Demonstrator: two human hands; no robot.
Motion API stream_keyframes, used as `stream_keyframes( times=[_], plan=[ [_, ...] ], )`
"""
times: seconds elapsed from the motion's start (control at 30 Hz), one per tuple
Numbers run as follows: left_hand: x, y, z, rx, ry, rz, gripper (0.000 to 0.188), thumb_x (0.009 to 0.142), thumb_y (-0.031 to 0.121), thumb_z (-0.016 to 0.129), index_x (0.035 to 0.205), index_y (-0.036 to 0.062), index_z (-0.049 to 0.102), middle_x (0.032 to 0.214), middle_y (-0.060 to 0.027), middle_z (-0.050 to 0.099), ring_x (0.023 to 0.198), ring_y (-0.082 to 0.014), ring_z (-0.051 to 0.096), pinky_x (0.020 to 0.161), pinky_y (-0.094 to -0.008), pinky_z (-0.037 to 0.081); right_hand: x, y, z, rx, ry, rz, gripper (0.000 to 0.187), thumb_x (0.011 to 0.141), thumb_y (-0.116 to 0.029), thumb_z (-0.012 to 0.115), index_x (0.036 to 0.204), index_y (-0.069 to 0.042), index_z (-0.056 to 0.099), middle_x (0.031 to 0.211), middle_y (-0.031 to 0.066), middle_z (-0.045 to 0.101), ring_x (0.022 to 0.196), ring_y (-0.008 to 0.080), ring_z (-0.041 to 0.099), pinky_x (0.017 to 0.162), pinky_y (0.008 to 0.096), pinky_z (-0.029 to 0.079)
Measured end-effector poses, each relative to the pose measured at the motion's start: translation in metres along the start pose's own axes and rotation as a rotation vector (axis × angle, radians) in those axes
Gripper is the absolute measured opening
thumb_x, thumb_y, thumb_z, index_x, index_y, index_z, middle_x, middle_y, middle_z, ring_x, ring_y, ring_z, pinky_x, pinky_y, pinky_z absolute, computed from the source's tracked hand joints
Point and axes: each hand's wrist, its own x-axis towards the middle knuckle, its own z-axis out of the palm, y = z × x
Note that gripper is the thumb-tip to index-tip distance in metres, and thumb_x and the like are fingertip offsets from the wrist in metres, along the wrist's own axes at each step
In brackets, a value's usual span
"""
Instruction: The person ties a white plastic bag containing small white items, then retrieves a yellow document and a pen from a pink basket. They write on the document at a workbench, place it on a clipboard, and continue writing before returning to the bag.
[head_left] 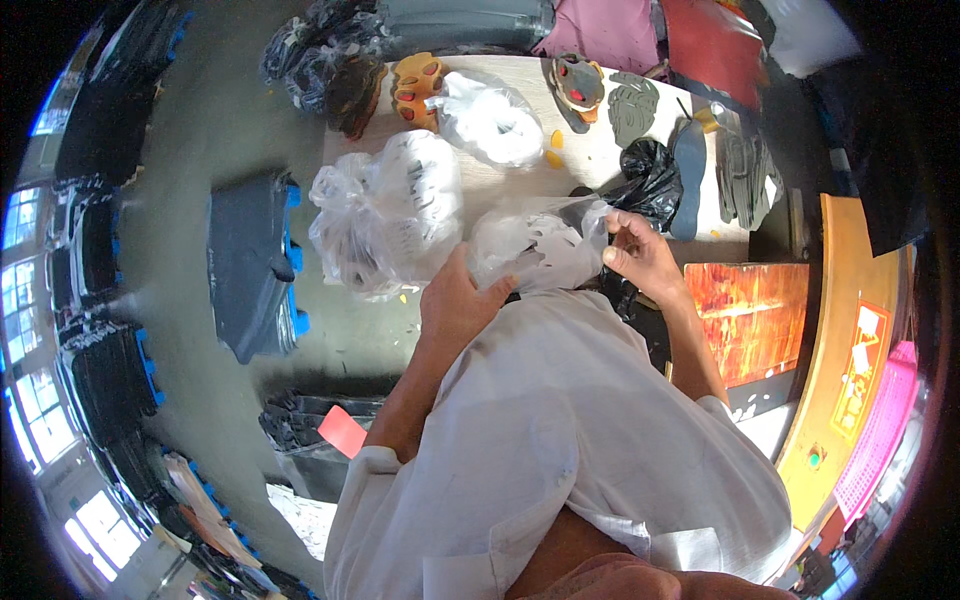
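A clear plastic bag [545, 245] with white pieces inside lies at the table's near edge, against my white shirt. My left hand [462, 302] grips the bag's left side, its thumb across the near side and the other fingers partly hidden. At the bag's upper right, my right hand [645, 258] pinches the gathered plastic between thumb and fingers. Just left of it stands a larger filled plastic bag [385, 215] with white stacked pieces. Farther back sits another white bag [490, 120]. A crumpled black plastic bag [650, 185] lies beyond my right hand.
Across the pale table [510, 75] are orange cut pieces [417, 90], dark brown pieces [353, 95], grey-green pieces [632, 108] and a stack of grey pieces [748, 180]. A wooden board [840, 340] stands at right. Black-covered stacks [250, 265] rest on the floor at left.
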Motion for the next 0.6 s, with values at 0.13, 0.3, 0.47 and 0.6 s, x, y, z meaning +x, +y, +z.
stream_keyframes(
  times=[0.13,0.3,0.47,0.6],
  plan=[
    [0.013,-0.007,0.016,0.276,0.066,0.126,0.04,0.094,0.039,0.071,0.099,-0.0004,0.07,0.074,-0.0103,0.064,0.071,-0.022,0.064,0.068,-0.0396,0.051,0.004,-0.009,0.028,-0.482,0.006,-0.118,0.047,0.084,-0.023,0.084,0.121,0.001,0.069,0.103,0.01,0.062,0.084,0.0196,0.059,0.077,0.0317,0.052],
    [0.01,-0.02,0.013,-0.325,-0.011,-0.138,0.04,0.099,0.037,0.067,0.083,-0.0004,0.068,0.065,-0.003,0.059,0.064,-0.0123,0.055,0.061,-0.0337,0.047,0.02,0.01,0.046,0.275,0.123,0.153,0.023,0.097,-0.023,0.071,0.104,-0.001,0.069,0.099,0.0059,0.069,0.09,0.0148,0.062,0.085,0.0302,0.047],
    [-0.003,-0.014,-0.008,-1.221,-0.054,-0.121,0.03,0.105,0.032,0.062,0.09,0.0063,0.068,0.084,-0.002,0.066,0.076,-0.0118,0.06,0.072,-0.0334,0.053,0.02,-0.021,0.005,0.745,0.004,0.03,0.022,0.104,-0.024,0.062,0.09,-0.007,0.061,0.081,0.0039,0.063,0.082,0.0185,0.059,0.087,0.0372,0.047],
    [-0.012,0.007,-0.009,-1.558,-0.032,-0.112,0.02,0.105,0.025,0.064,0.094,0.0085,0.066,0.091,-0.0001,0.066,0.082,-0.0119,0.063,0.082,-0.0339,0.055,0.005,-0.048,-0.007,0.546,-0.053,-0.039,0.023,0.104,-0.026,0.065,0.09,-0.008,0.059,0.078,0.0015,0.06,0.079,0.0169,0.058,0.088,0.0377,0.047]
  ],
)
